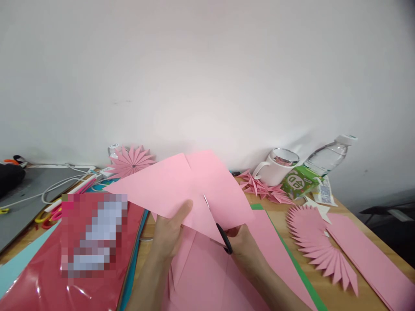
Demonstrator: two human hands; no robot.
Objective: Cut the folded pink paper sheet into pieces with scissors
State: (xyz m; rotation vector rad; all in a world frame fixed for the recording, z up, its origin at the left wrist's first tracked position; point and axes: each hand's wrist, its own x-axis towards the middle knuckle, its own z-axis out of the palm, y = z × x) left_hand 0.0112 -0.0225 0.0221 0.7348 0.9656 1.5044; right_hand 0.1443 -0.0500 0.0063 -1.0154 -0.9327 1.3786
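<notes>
Pink paper [168,181] is held with scissors [222,235] against it.

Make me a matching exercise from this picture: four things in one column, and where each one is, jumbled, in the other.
1. Scissors
2. White mug
3. Pink paper rosette
4. Shiny red pack

A. Beside the green packet
B. Lower left corner
C. In the right hand
D. Back left, near the wall

Pairs: 1-C, 2-A, 3-D, 4-B

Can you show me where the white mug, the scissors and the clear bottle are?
White mug [272,173]: head view, on its side.
Scissors [222,237]: head view, on the black handle.
Clear bottle [328,157]: head view, on its body.
</notes>
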